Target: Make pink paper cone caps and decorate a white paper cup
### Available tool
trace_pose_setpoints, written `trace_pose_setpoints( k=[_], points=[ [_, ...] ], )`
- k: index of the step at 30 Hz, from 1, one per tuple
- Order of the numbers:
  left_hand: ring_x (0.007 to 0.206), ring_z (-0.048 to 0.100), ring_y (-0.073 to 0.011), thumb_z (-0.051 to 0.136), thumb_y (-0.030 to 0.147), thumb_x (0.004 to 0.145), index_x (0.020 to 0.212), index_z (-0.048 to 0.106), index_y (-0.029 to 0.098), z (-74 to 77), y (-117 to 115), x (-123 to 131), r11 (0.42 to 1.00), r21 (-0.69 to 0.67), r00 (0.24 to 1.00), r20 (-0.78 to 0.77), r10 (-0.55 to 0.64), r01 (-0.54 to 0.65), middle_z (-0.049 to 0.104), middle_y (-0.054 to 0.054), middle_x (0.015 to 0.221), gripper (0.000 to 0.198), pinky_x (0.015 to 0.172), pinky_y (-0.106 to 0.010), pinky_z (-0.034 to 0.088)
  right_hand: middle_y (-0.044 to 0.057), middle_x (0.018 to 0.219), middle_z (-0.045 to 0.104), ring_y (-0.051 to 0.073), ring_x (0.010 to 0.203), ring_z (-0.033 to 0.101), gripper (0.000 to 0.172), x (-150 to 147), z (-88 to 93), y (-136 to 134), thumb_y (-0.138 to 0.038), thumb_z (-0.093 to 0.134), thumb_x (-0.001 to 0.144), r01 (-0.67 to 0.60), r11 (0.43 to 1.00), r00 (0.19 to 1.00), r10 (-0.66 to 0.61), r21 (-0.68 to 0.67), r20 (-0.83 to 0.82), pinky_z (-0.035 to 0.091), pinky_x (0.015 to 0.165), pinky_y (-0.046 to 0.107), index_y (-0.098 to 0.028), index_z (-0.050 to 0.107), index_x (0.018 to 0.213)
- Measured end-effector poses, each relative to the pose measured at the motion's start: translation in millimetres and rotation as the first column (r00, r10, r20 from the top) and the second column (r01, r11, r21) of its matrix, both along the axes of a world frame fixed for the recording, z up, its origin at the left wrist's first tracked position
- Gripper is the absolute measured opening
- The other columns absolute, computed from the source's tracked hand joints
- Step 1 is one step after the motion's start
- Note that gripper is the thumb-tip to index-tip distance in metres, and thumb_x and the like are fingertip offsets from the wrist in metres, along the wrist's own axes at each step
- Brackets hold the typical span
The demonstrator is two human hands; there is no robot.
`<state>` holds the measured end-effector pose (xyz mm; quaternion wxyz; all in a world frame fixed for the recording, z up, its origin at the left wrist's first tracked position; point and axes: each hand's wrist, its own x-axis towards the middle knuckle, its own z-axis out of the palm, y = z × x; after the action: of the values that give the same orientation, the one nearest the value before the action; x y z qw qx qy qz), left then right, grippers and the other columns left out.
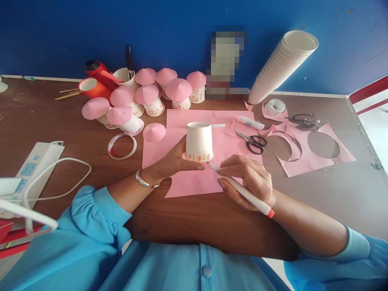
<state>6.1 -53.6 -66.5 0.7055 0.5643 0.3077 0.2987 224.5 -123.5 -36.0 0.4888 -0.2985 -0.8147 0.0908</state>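
A white paper cup [199, 139] is held upside down by my left hand [177, 159], its fingers behind the cup and its thumb along the lower rim. Small red and yellow-orange marks run around the cup near that rim. My right hand [248, 182] is closed around a white marker [247, 194] with an orange end. The marker's tip is close to the cup's rim; whether it touches is too small to tell. Beneath both hands lie pink paper sheets [194, 182]. A pink paper cone [154, 132] sits left of the cup.
Several decorated cups with pink cone roofs [178, 89] stand behind, left of centre. Black scissors [256, 144], a glue stick [251, 122], a tape roll [275, 106] and cut pink scraps [286, 161] lie right. A tall cup stack [281, 66] leans at the wall; a power strip [30, 169] lies left.
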Motion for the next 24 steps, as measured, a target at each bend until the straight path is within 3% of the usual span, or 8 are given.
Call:
trace_pose_setpoints(
  k=[14, 24],
  points=[
    [0.096, 0.066, -0.0268, 0.094, 0.042, 0.066, 0.114, 0.062, 0.021, 6.0, -0.1, 3.3, 1.0, 0.005, 1.0, -0.019, -0.025, 0.025, 0.069, -0.007, 0.102, 0.062, 0.08, -0.04, 0.055, 0.006, 0.079, 0.07, 0.018, 0.068, 0.071, 0.013, -0.3, -1.2, -0.8, -0.011, 0.064, 0.092, 0.032, 0.999, 0.998, -0.03, -0.019, 0.06, 0.061, 0.056, 0.031, -0.018, 0.062, 0.102],
    [0.095, 0.064, -0.0247, 0.094, 0.039, 0.067, 0.118, 0.059, 0.022, 8.2, 0.2, 3.6, 0.999, 0.011, 0.999, -0.026, -0.04, 0.041, 0.067, -0.006, 0.102, 0.065, 0.079, -0.037, 0.054, 0.005, 0.079, 0.07, 0.019, 0.069, 0.071, 0.016, -2.2, -0.2, -0.1, -0.011, 0.064, 0.092, 0.022, 1.0, 0.998, -0.021, -0.007, 0.056, 0.061, 0.056, 0.031, -0.019, 0.061, 0.105]
  ],
)
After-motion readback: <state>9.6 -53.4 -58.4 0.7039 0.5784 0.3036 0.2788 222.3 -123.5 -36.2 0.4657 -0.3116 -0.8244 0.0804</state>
